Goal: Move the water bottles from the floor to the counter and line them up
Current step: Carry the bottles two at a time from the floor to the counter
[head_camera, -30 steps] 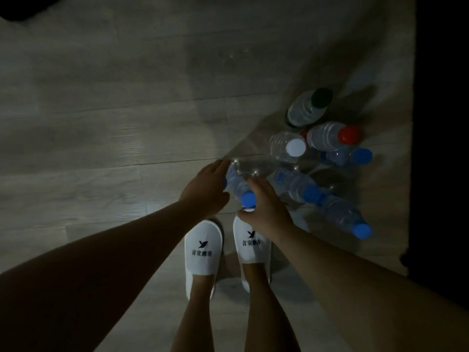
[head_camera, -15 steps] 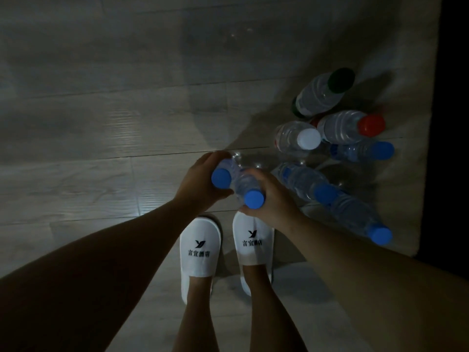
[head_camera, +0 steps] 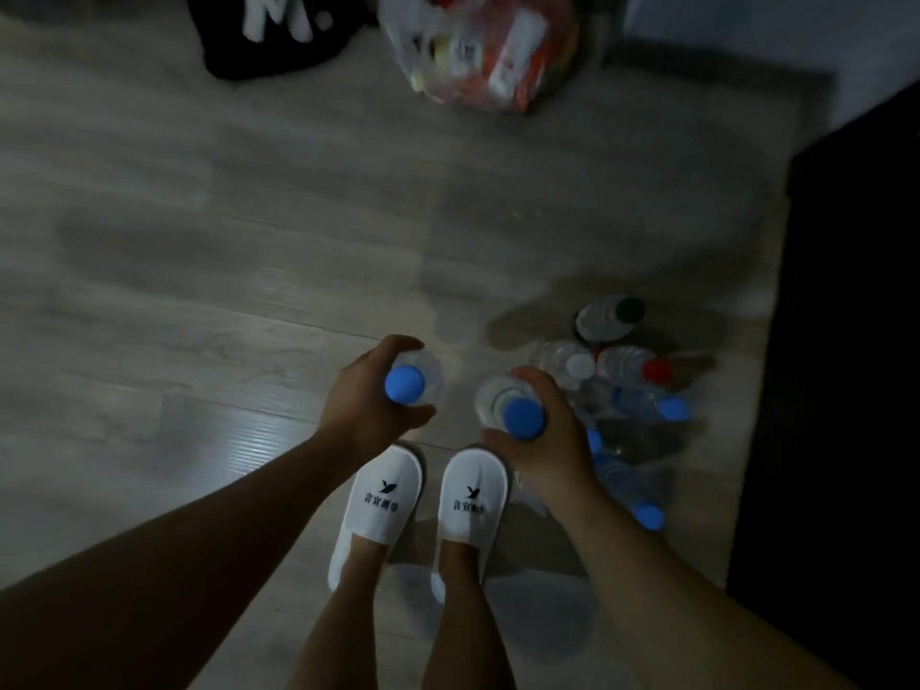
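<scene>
My left hand (head_camera: 366, 398) grips a clear water bottle with a blue cap (head_camera: 405, 384), held upright above the floor. My right hand (head_camera: 542, 430) grips a second blue-capped bottle (head_camera: 520, 415) beside it. Several more bottles stand clustered on the wooden floor to the right: a green-capped bottle (head_camera: 610, 316), a white-capped bottle (head_camera: 567, 363), a red-capped bottle (head_camera: 632, 366) and blue-capped ones (head_camera: 657, 405), partly hidden behind my right arm. The counter is not in view.
My feet in white slippers (head_camera: 383, 510) stand just below the hands. A plastic bag of packaged goods (head_camera: 483, 47) and a dark bag with white letters (head_camera: 279, 32) lie on the floor ahead. A dark piece of furniture (head_camera: 846, 341) fills the right edge.
Both hands have lifted their bottles off the floor and moved apart. The view has tilted up, bringing the plastic bag and dark bag into sight.
</scene>
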The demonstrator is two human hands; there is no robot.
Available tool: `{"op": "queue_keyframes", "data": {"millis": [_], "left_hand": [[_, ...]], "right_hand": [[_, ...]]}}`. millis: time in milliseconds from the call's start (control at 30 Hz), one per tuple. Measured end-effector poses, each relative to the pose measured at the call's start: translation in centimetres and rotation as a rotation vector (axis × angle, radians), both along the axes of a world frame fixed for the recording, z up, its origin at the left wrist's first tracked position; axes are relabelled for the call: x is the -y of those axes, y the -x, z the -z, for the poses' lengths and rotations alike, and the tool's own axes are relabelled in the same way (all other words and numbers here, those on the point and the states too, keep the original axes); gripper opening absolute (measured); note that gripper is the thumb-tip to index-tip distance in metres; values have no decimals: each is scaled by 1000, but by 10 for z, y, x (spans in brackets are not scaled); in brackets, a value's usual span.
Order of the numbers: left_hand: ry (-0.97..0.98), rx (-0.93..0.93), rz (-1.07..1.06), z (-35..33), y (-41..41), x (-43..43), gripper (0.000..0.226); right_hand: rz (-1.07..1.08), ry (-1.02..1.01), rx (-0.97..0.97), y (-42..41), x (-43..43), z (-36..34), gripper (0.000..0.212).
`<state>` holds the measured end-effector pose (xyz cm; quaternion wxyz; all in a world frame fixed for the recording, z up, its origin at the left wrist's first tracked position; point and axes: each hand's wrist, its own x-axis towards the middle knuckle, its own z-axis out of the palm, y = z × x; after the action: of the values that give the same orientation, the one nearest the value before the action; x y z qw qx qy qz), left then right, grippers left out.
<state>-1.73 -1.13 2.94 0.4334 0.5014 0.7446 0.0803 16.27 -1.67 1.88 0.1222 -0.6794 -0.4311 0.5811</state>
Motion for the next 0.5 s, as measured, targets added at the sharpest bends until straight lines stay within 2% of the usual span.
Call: {"op": "queue_keyframes", "data": {"millis": [333, 500], "left_hand": [[-287, -20, -342, -217, 27, 12, 70], [-407, -26, -523, -306, 46, 25, 63]], "right_hand": [[86, -218, -153, 37, -22, -218, 60], [112, -321, -201, 80, -34, -293, 56]]}}
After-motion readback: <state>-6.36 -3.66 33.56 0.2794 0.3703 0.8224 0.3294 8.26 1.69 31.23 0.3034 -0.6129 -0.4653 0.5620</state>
